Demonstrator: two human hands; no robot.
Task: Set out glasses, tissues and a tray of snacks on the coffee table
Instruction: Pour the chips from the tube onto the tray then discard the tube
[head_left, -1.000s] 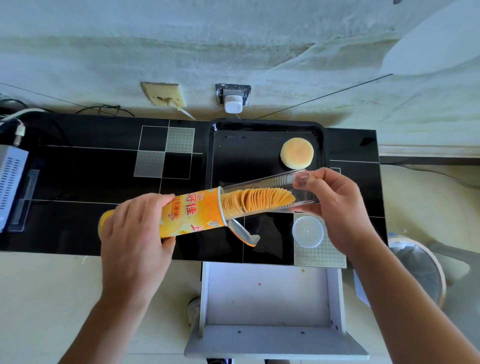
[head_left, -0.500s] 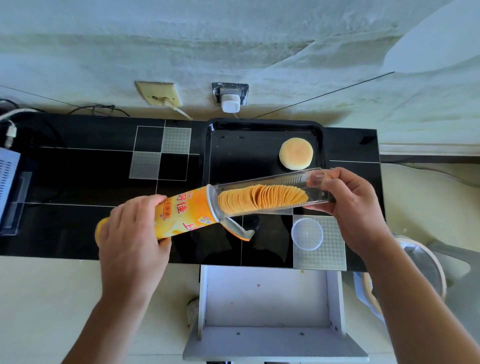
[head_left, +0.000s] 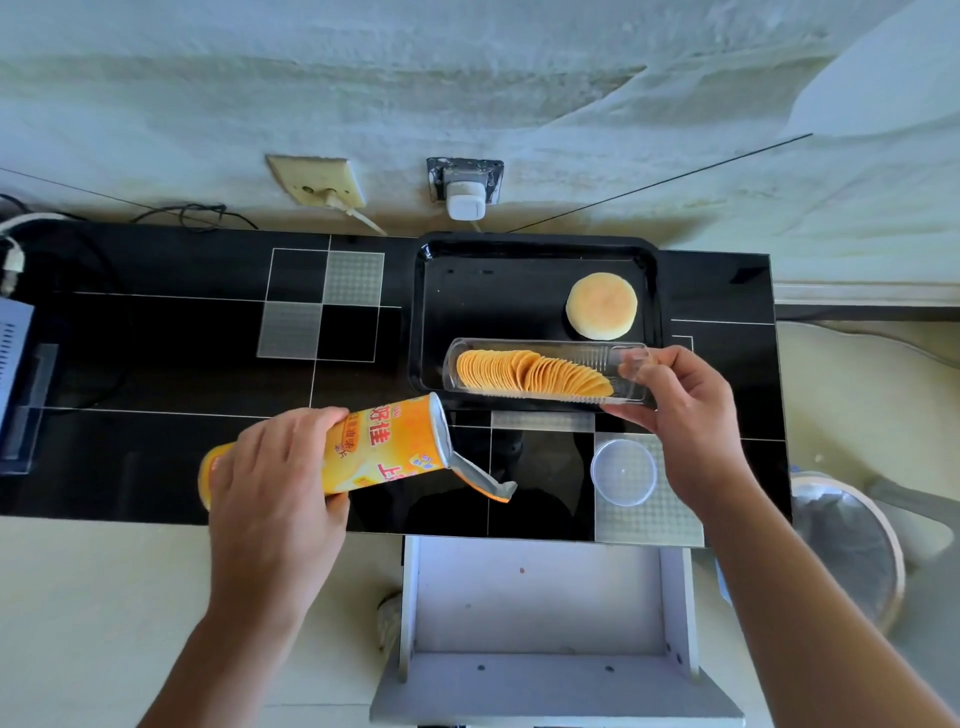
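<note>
Bench: one glossy black bench (head_left: 156, 332) with grey checker squares, set against a pale wall.
Tray: one black rectangular tray (head_left: 436, 291) at the bench's far edge.
Snacks: one round pale bun (head_left: 601, 305) lies in the tray; one clear plastic sleeve of stacked chips (head_left: 535, 371) is over the tray's near side.
Right hand (head_left: 685, 415): fingers pinch the sleeve's right end.
Left hand (head_left: 270, 483): fingers curl round one orange cardboard chip can (head_left: 384, 449), tilted, mouth open, foil seal hanging.
Surroundings: one clear round lid (head_left: 623, 472) on the bench beside the right wrist; two wall sockets, each with a plug; one white open drawer (head_left: 540, 603) below.
</note>
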